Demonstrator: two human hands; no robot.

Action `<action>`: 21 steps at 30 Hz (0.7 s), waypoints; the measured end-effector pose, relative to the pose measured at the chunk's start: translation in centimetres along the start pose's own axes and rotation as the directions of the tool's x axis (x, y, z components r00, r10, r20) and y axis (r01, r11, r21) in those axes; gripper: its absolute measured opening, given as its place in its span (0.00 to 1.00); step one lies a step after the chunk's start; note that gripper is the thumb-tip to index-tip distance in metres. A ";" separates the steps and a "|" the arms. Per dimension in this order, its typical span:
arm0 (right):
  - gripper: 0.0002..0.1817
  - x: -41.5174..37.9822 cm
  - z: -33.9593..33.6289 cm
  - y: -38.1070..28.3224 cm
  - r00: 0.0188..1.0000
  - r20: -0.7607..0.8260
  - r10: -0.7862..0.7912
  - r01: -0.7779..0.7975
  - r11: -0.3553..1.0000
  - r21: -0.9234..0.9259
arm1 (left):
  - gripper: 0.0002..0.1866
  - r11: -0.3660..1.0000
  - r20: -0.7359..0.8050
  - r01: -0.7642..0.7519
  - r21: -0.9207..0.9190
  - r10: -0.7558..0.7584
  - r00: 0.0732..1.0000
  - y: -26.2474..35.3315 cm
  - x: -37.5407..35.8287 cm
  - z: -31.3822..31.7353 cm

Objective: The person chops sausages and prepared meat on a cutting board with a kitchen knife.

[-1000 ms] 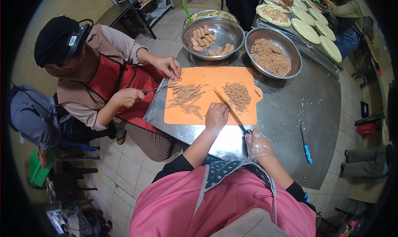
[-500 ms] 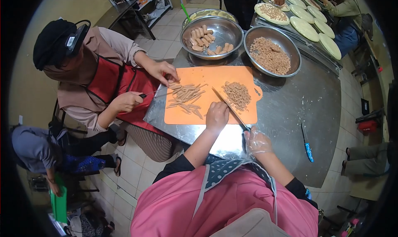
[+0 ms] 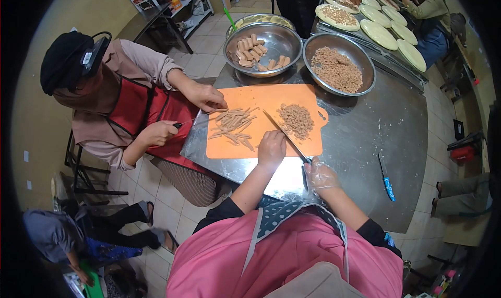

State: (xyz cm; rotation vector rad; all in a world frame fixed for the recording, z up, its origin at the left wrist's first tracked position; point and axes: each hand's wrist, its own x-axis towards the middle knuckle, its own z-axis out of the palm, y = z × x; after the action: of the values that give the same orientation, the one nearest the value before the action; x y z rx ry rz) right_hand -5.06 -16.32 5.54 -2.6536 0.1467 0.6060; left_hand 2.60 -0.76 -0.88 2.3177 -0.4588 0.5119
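Observation:
My right hand (image 3: 321, 176), in a clear plastic glove, grips the dark handle of a long knife (image 3: 284, 132). The blade slants across the orange cutting board (image 3: 269, 95), its tip pointing away and left. Beside the blade, my left hand (image 3: 272, 149) rests on the board with its fingers curled; whatever lies under them is hidden. Small chopped sausage pieces (image 3: 295, 121) form a pile right of the blade. To the left lie thin sausage strips (image 3: 234, 121). Across the board's left edge, a co-worker's hand (image 3: 207, 97) presses down while their other hand (image 3: 158, 133) holds a thin knife.
Beyond the board stand a steel bowl (image 3: 291, 37) with sausage chunks and another bowl (image 3: 369, 68) of chopped pieces. A blue-handled knife (image 3: 387, 186) lies on the steel table (image 3: 360, 141) at right. Several pale round dough sheets (image 3: 378, 33) lie at the back, near other people.
My hands and knife keep nearly the same place on the board. The co-worker's left hand has shifted slightly. At lower left, a person with a green object has moved toward the bottom.

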 end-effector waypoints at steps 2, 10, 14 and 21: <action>0.21 0.9 -0.1 -0.4 1.000 -0.007 -0.011 0.011 0.999 0.043 | 0.04 1.000 -0.013 -0.009 -0.003 0.009 1.000 -0.1 0.1 0.0; 0.22 -1.5 -1.3 -0.6 0.999 0.040 -0.001 0.001 1.000 0.023 | 0.03 0.999 0.038 0.011 0.031 -0.012 0.999 -0.1 -0.2 -0.5; 0.23 0.0 0.0 -0.4 0.999 0.038 0.035 -0.036 0.999 0.029 | 0.03 0.999 0.024 0.027 0.017 -0.027 0.999 0.1 -0.1 -0.4; 0.23 -0.4 -1.3 -0.7 0.999 0.042 -0.006 0.003 0.997 0.076 | 0.02 0.998 -0.028 0.002 0.055 -0.001 1.000 -0.1 -0.6 -0.2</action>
State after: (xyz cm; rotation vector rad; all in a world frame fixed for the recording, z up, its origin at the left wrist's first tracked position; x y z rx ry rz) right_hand -4.73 -16.22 7.07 -2.5657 0.1479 0.6421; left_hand 2.11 -0.40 -1.07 2.3601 -0.4342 0.5621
